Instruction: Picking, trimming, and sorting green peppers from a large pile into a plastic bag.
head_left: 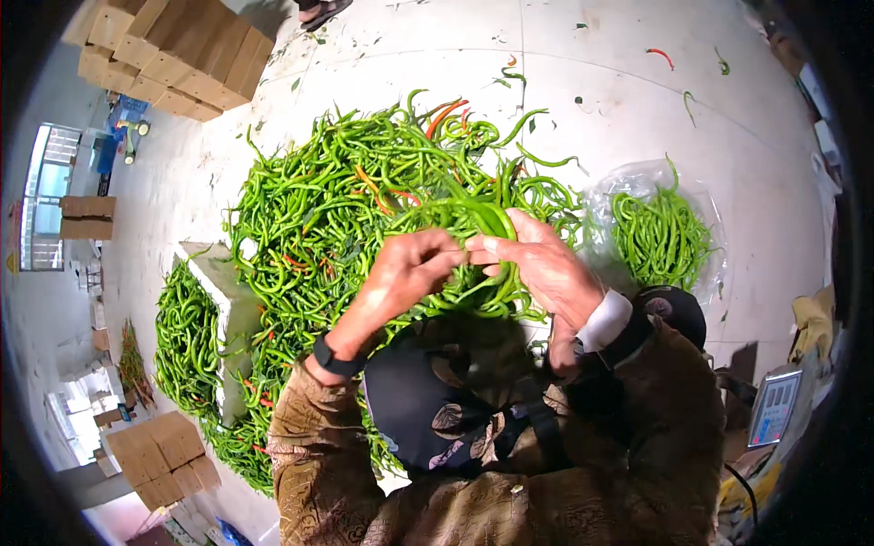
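Observation:
Green chili peppers [496, 218] are gripped in a small bunch by my right hand [551, 273], its thumb laid across them. Against its fingertips is my left hand [408, 271], closed with its fingers pinched together; what lies between them is hidden. Both hands are above a wide heap of long green chili peppers [309, 196], with a few red ones [443, 116] mixed in. To the right, a clear plastic bag [710, 205] is spread open around a sorted pile of green chili peppers [660, 241].
A white foam box [211, 278] stands among the peppers at the left. Stacked cardboard boxes [187, 59] are at the back left, more cartons [164, 455] at the lower left. A digital scale [777, 409] sits at the right. A person's foot [319, 13] shows at the top.

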`<state>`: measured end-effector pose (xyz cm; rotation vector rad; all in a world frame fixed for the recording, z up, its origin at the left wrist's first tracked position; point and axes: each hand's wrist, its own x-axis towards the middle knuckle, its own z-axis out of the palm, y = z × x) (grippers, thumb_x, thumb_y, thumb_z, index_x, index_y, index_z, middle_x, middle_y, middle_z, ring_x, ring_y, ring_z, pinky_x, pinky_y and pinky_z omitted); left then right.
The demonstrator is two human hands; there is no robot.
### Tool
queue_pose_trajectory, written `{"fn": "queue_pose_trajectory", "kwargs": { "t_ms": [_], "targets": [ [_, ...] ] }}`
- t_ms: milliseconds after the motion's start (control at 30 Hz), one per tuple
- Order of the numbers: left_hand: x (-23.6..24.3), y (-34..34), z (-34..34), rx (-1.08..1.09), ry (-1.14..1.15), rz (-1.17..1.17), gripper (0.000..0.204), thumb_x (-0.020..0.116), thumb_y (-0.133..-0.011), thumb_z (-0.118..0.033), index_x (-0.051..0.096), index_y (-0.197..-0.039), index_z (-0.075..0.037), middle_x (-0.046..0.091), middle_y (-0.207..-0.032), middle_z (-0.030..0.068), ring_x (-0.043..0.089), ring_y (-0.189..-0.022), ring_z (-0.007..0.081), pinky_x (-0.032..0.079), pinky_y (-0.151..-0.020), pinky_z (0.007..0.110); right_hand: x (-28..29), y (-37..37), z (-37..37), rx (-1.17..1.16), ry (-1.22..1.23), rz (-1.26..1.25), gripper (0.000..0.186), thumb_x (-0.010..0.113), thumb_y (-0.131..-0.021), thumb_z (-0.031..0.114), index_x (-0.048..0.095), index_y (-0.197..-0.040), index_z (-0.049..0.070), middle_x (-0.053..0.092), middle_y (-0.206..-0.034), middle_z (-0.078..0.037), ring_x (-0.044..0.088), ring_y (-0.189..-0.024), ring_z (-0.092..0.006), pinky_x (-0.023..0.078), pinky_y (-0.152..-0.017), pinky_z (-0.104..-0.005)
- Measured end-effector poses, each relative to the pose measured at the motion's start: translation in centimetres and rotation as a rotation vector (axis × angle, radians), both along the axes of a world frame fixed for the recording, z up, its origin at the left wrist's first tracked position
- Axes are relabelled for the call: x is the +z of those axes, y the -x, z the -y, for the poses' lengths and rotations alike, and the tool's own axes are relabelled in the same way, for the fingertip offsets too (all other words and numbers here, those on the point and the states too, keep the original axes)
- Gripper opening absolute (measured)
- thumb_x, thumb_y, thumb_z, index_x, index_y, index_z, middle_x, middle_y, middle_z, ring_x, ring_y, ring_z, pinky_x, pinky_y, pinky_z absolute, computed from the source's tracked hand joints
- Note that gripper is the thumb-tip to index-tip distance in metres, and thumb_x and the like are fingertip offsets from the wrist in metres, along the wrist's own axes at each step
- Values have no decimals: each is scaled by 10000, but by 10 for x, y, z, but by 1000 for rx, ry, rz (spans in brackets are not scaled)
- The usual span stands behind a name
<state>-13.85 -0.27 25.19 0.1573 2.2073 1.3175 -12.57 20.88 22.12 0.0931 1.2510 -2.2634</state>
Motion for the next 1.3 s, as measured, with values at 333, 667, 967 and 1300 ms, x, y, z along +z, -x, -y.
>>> {"fn": "queue_pose_trajectory", "kwargs": {
  "t_ms": [333,667,967,1300],
  "targets": [
    [-103,-59,84,433,-184,272,176,643,-952,-231,643,-951,-55,599,-781,-14,540,-685,92,432,-632,235,82,20,-175,-249,-292,-248,324,545,-992,138,533,-1268,-29,645,-1019,-87,582,-883,-129,483,-778,-269],
    [-251,-175,162,466,-303,490,239,654,-951,-231,659,-1070,-24,677,-973,23,607,-809,113,485,-725,275,-28,-60,-361,-558,-676,212,355,600,-966,175,552,-1276,9,643,-1013,-43,579,-798,-93,470,-641,-209],
    [-236,-219,135,549,-384,501,161,629,-956,-180,651,-1012,-30,659,-926,10,591,-785,98,477,-705,262,-9,-88,-346,-805,-673,345,343,599,-964,200,545,-1260,35,597,-1203,-63,565,-1088,-183,472,-901,-317],
    [-203,-172,124,681,-637,264,101,604,-962,-129,643,-954,-37,640,-879,-3,575,-761,83,470,-685,248,155,-73,-90,-176,-367,-50,457,597,-899,135,489,-1330,27,590,-1227,-135,606,-1056,-217,492,-858,-321]
  ]
}}
